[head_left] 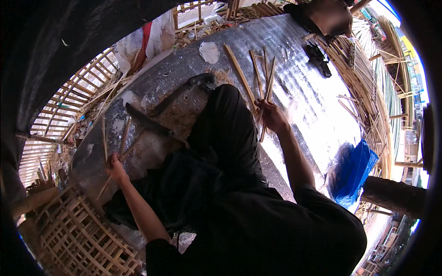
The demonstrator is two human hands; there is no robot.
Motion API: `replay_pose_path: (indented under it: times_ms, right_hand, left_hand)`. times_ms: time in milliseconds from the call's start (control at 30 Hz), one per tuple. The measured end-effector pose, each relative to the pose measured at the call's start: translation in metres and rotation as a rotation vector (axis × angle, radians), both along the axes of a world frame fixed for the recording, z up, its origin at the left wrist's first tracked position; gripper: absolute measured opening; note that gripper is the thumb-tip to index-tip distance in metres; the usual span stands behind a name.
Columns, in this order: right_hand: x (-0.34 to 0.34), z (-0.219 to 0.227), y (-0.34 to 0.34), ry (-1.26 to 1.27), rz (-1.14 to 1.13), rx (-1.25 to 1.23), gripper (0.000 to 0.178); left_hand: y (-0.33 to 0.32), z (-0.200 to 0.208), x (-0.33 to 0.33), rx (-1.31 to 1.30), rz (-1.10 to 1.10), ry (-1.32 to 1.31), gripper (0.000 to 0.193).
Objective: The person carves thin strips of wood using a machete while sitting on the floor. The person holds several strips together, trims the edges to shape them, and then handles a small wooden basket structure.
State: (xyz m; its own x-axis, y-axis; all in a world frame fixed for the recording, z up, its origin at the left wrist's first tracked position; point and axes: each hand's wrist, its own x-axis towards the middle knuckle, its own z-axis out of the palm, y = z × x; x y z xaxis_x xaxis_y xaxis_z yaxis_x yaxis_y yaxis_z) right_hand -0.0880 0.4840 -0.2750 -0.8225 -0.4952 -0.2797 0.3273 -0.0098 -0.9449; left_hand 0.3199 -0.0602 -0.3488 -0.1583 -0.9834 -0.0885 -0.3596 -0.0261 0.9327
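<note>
My right hand [274,116] is closed around several bamboo strips [241,76], which fan out from it toward the far side of the grey sheet. At the left, my left hand [117,170] grips thin bamboo sticks [125,137]; one end sticks out below the fist. Between my hands lies a dark-bladed machete [149,121], close to my bent leg. Behind it is a second long dark tool [177,96] with a curved end, partly hidden by my knee.
Shavings [184,112] lie around the blades on the shiny grey sheet [184,50]. Slatted bamboo panels [87,230] stand at the left. Bundled bamboo strips [368,87] line the right, near a blue plastic bag [352,172]. A person's head [329,18] shows at the far right.
</note>
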Motion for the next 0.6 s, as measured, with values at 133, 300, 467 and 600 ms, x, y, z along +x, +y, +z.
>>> replay_pose_path:
  times_ms: [133, 300, 467, 600]
  right_hand:
    - [0.017, 0.046, -0.034, -0.153, -0.008, -0.176, 0.024]
    - [0.072, 0.107, -0.098, -0.463, 0.228, -0.365, 0.027]
    - [0.111, 0.103, -0.162, -0.283, 0.403, -0.243, 0.030]
    - [0.143, 0.092, -0.207, -0.309, 0.460, -0.261, 0.023]
  left_hand:
    - [0.033, 0.036, -0.040, 0.037, 0.031, 0.048, 0.031]
    - [0.100, 0.103, -0.085, -0.016, -0.415, -0.092, 0.026]
    - [0.204, 0.172, -0.103, 0.207, -0.874, -0.074, 0.028]
    - [0.248, 0.175, -0.068, 0.266, -0.783, 0.255, 0.049]
